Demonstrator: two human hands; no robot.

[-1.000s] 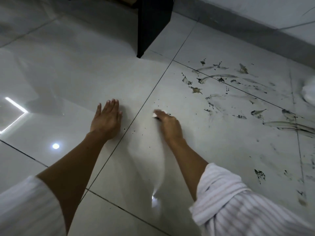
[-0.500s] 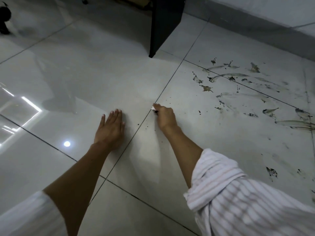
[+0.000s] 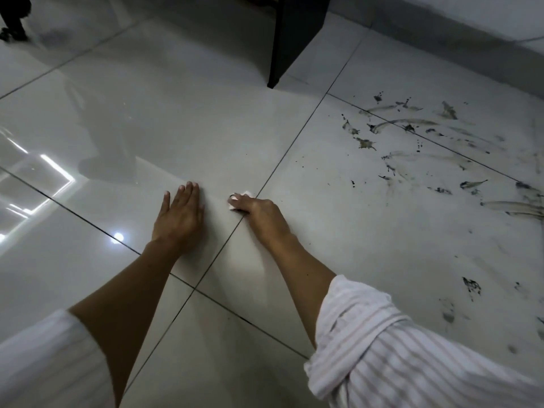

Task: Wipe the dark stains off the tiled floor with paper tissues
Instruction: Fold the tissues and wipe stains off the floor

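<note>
Clearly the dark stains (image 3: 435, 160) lie off to the right of the right hand (image 3: 259, 210) — nearer than the flat, splayed left hand (image 3: 179, 216) — which clutches a tissue (image 3: 240, 198) on the grout line.

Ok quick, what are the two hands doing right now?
Left hand: open, flat on the tiled floor, holding nothing.
Right hand: fingers curled on a paper tissue, pressing it to the floor.

Two hands down on the floor: the left hand (image 3: 179, 214) and the right hand (image 3: 259, 212). One paper tissue (image 3: 240, 199), one dark furniture leg (image 3: 290, 39). Dark stains (image 3: 412, 136): too many to count.
</note>
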